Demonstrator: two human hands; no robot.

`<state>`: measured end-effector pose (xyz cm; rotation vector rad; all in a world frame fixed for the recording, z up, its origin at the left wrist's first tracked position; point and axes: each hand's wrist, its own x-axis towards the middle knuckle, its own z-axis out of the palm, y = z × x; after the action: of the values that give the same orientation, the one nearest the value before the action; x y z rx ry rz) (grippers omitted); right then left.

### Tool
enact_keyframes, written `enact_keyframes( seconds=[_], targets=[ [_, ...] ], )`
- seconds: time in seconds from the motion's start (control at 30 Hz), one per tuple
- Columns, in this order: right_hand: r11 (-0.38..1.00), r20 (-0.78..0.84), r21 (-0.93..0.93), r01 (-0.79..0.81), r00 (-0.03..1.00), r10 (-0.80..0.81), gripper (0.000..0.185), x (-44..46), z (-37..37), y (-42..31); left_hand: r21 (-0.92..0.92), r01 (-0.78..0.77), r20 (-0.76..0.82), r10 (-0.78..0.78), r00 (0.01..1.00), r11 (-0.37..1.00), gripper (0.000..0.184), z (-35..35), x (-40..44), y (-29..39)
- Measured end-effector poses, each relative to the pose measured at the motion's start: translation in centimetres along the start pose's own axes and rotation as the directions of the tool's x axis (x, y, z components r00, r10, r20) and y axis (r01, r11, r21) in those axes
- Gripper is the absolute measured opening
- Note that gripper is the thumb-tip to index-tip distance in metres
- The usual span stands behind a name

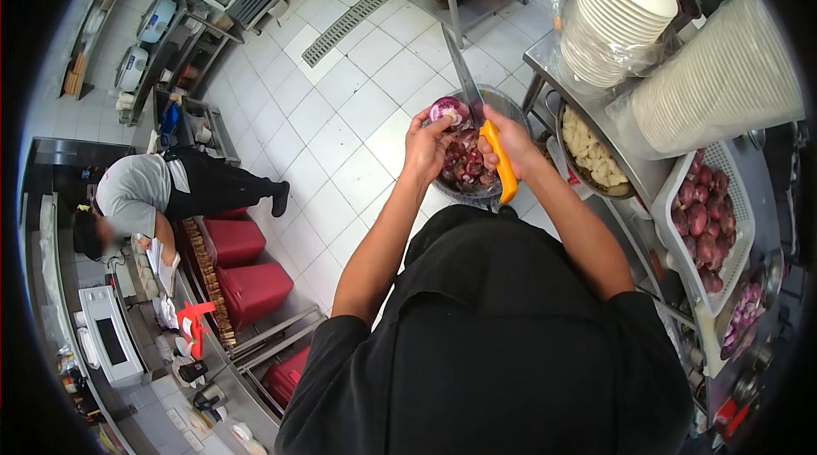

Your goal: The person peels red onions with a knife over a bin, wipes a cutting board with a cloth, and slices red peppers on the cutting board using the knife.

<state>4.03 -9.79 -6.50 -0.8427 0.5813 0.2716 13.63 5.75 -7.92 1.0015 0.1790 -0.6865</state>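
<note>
My left hand (425, 146) is closed round a purple onion (448, 111), whose pale cut part faces up. My right hand (509, 144) grips the yellow handle of a knife (500, 162). The blade points up and away, just right of the onion. Both hands are over a round container (468, 194) that holds dark red onion skins and pieces (466, 161). Its near rim is partly hidden behind my black clothing.
On the right stand a white basket of onions (705, 221), a bowl of cut purple onion (743, 319), a pot of pale pieces (589, 153) and stacked white tubs (619, 12). A co-worker (140, 191) bends over a left counter, beside red bins (255, 289).
</note>
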Motion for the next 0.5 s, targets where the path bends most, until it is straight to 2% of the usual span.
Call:
enact_keyframes(
  seconds=[0.13, 0.23, 0.33, 0.4, 0.5],
  targets=[
    [0.999, -0.033, -0.033, 0.009, 0.999, -0.010, 0.051, 0.0, -0.4, -0.1, -0.035, -0.037, -0.002, 0.037, 0.999, 0.999, 0.045, 0.1, -0.3, 0.1],
    [0.980, 0.256, 0.181, -0.084, 0.966, 0.035, 0.053, -0.2, -1.4, -0.3, 0.002, -0.071, -0.056, 0.071, 0.996, 0.997, 0.046, 0.0, -0.2, -0.2],
    [0.965, 0.350, 0.241, -0.099, 0.937, 0.008, 0.054, -0.2, -0.9, -0.2, 0.078, -0.117, -0.102, 0.124, 0.987, 0.990, 0.046, 0.0, 0.0, -1.1],
    [0.973, 0.269, 0.205, -0.108, 0.962, 0.050, 0.054, -0.2, -0.1, -0.2, 0.159, -0.130, -0.085, 0.145, 0.986, 0.979, 0.047, 0.2, 0.0, -1.5],
    [0.980, 0.204, 0.181, -0.079, 0.978, 0.041, 0.053, 0.0, -0.1, 0.1, 0.148, -0.151, -0.097, 0.167, 0.981, 0.977, 0.048, 0.8, -0.3, -1.5]
  ],
)
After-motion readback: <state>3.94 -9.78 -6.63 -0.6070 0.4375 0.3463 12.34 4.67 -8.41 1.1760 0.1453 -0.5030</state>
